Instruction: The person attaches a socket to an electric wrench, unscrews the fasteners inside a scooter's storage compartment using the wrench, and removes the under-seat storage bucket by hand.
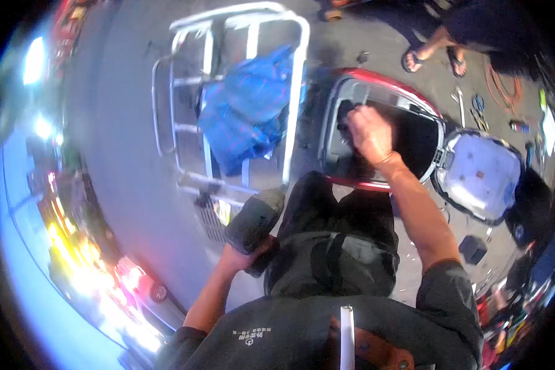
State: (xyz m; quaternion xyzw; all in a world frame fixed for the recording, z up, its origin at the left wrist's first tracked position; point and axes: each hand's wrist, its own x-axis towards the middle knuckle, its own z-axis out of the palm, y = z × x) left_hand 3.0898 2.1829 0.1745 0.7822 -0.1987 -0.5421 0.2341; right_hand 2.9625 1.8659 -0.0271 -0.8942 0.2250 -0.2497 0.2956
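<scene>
Left hand (pixel 253 251): we see it wrapped around a dark tool (pixel 254 223), near the leg.
Right hand (pixel 371 134): fingers curled above the red-rimmed compartment (pixel 385 79) — pinching anything, we cannot tell.
Lid (pixel 480 174): open, beside the compartment.

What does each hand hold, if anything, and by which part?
Left hand: a dark tool, near its lower end. Right hand: at a dark object; a hold cannot be told.

- Left hand (pixel 242 255) is holding a dark blocky object (pixel 253 225).
- Right hand (pixel 372 132) is over the red-rimmed box (pixel 385 77), near its left edge.
- Blue cloth (pixel 246 111) lies toward the metal rack's (pixel 291 142) right edge.
</scene>
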